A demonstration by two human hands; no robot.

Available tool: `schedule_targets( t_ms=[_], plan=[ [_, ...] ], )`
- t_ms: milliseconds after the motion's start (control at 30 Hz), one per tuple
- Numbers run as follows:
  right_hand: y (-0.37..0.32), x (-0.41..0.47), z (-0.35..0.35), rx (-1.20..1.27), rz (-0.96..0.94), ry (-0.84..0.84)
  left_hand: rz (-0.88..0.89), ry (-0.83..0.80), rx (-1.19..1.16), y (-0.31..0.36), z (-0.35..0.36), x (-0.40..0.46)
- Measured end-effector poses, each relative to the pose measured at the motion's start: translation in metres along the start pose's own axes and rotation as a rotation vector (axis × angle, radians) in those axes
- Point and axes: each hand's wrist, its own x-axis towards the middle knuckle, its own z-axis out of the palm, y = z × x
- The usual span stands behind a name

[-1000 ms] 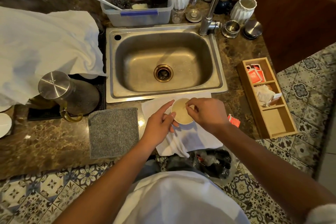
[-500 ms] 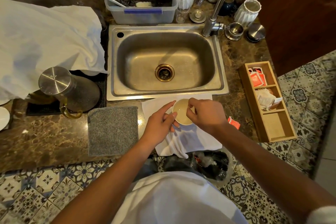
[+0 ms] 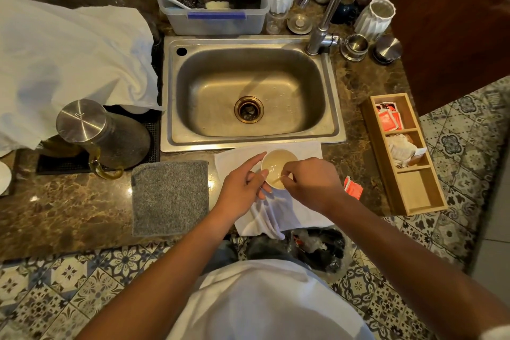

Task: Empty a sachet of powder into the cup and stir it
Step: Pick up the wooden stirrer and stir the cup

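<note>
The left hand (image 3: 242, 188) steadies the cup (image 3: 278, 167) on a white cloth (image 3: 303, 210) while the right hand (image 3: 309, 182) pinches a thin stirrer (image 3: 276, 180) in it.

l hand (image 3: 242, 188) fingers loosely extended, index out; r hand (image 3: 309, 182) fingertips pinched, both forearms angled inward
</note>
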Motion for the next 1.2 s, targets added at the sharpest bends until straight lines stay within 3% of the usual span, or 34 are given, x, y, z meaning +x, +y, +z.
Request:
schedule_targets(
  t_ms=[433, 767, 1200],
  plan=[
    [0.002, 0.033, -0.02, 0.046, 0.005, 0.068, 0.004, -0.01, -0.03, 0.0, 0.0, 0.0],
    [0.014, 0.008, -0.016, -0.059, 0.014, 0.04, -0.017, 0.0, -0.041, -0.004, 0.001, 0.002],
    [-0.007, 0.008, 0.0, 0.009, -0.033, 0.072, -0.021, 0.013, -0.032, 0.0, 0.002, 0.0]
  ],
)
